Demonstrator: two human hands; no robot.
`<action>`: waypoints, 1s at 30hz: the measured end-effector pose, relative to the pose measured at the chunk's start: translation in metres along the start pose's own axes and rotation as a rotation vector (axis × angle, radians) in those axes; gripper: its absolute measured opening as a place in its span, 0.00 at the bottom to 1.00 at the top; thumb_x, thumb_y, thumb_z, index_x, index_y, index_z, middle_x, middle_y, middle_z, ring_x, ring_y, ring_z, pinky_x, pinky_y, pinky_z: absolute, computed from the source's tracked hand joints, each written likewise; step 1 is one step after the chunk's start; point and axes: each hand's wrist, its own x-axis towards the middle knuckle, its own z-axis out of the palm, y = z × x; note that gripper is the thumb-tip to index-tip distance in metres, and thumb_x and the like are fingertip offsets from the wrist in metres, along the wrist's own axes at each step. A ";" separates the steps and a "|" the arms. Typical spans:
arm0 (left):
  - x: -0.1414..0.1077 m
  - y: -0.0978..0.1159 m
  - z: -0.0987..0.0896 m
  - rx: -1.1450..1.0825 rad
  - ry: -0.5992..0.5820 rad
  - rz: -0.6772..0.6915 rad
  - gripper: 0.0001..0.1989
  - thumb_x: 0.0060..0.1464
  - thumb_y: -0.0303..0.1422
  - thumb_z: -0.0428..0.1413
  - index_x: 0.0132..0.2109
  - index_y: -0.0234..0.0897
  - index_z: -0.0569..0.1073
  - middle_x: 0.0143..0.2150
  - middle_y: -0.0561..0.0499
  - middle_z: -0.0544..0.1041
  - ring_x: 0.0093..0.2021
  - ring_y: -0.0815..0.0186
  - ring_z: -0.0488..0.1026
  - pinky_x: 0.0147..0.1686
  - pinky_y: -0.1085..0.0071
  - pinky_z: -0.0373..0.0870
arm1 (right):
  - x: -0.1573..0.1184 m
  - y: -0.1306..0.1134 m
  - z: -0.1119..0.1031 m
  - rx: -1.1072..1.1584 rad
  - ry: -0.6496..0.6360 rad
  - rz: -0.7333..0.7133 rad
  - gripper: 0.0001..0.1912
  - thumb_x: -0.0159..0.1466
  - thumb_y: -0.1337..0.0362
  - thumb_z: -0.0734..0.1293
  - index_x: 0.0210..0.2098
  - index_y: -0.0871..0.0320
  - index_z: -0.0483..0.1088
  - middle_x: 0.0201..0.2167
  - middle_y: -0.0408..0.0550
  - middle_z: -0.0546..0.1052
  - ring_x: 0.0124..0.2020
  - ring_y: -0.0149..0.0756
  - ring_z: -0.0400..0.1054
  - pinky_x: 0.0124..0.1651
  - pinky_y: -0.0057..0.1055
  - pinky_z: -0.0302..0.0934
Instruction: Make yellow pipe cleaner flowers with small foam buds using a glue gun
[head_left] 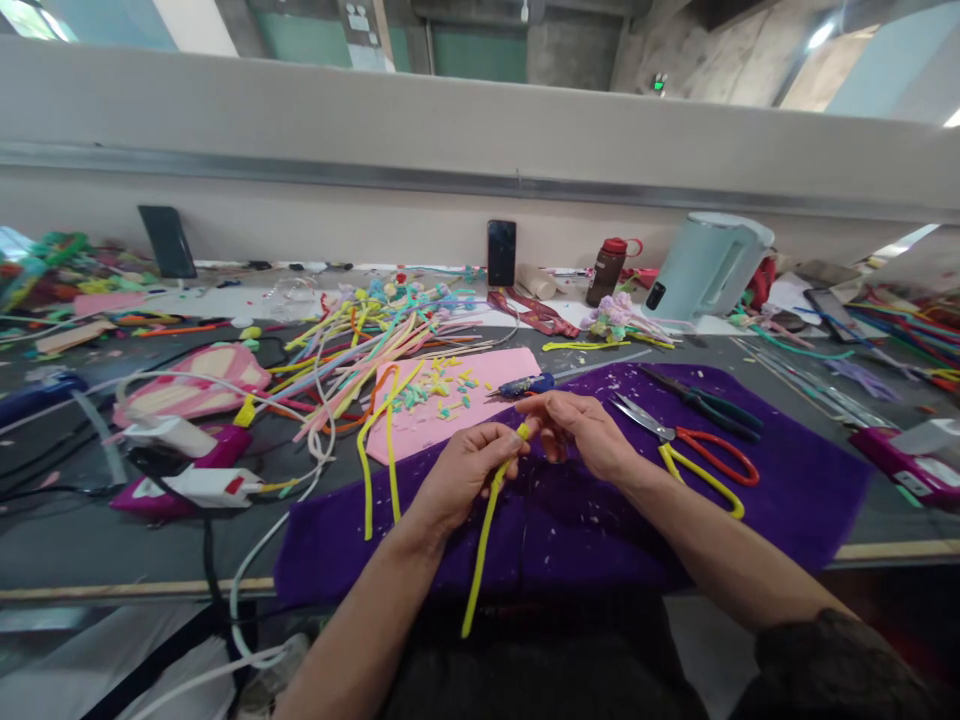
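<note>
A yellow pipe cleaner [485, 550] is pinched near its upper end between the thumb and fingers of my left hand [476, 462]. Its long tail hangs down toward the table's front edge. My right hand [577, 428] meets the same upper end with curled fingers; its thumb is partly hidden. Both hands are above a purple cloth [600, 530]. Just beyond them lies a blue-handled tool [525, 385]. Scissors with one red and one yellow handle [679, 440] rest right of my right hand, beside dark-handled pliers [701, 400].
Small yellow and green cut pieces [442, 385] lie on a pink sheet [412, 437], with bent yellow pipe cleaners [391, 460] across its left side. Behind are a pipe-cleaner pile [382, 335], a phone [501, 253], a bottle [606, 272] and a kettle [701, 265]. Cables and a power strip [180, 470] occupy the left.
</note>
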 end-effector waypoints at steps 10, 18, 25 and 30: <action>0.000 0.001 0.000 -0.101 0.165 0.105 0.13 0.44 0.40 0.57 0.27 0.32 0.70 0.15 0.59 0.57 0.15 0.79 0.48 0.15 0.79 0.42 | -0.003 0.011 0.027 -0.006 -0.099 0.144 0.14 0.56 0.55 0.64 0.28 0.61 0.64 0.20 0.40 0.70 0.14 0.22 0.59 0.14 0.19 0.49; 0.000 0.001 0.001 -0.054 0.189 0.116 0.15 0.43 0.42 0.57 0.31 0.32 0.73 0.16 0.58 0.60 0.15 0.78 0.52 0.14 0.79 0.45 | -0.002 0.021 0.037 0.010 -0.094 0.173 0.14 0.55 0.57 0.65 0.24 0.62 0.64 0.14 0.37 0.65 0.12 0.22 0.59 0.13 0.18 0.48; -0.001 -0.001 0.001 -0.077 0.154 0.153 0.15 0.42 0.40 0.58 0.31 0.32 0.74 0.17 0.56 0.64 0.15 0.78 0.55 0.15 0.78 0.48 | -0.006 0.019 0.036 0.023 -0.088 0.149 0.13 0.56 0.56 0.64 0.26 0.62 0.65 0.19 0.40 0.68 0.13 0.21 0.59 0.14 0.19 0.48; -0.003 0.001 0.001 -0.081 0.117 0.170 0.12 0.42 0.38 0.58 0.29 0.31 0.73 0.18 0.56 0.64 0.16 0.77 0.57 0.15 0.78 0.49 | -0.004 0.022 0.036 0.023 -0.107 0.126 0.14 0.57 0.56 0.63 0.28 0.63 0.67 0.21 0.41 0.69 0.13 0.21 0.58 0.14 0.20 0.47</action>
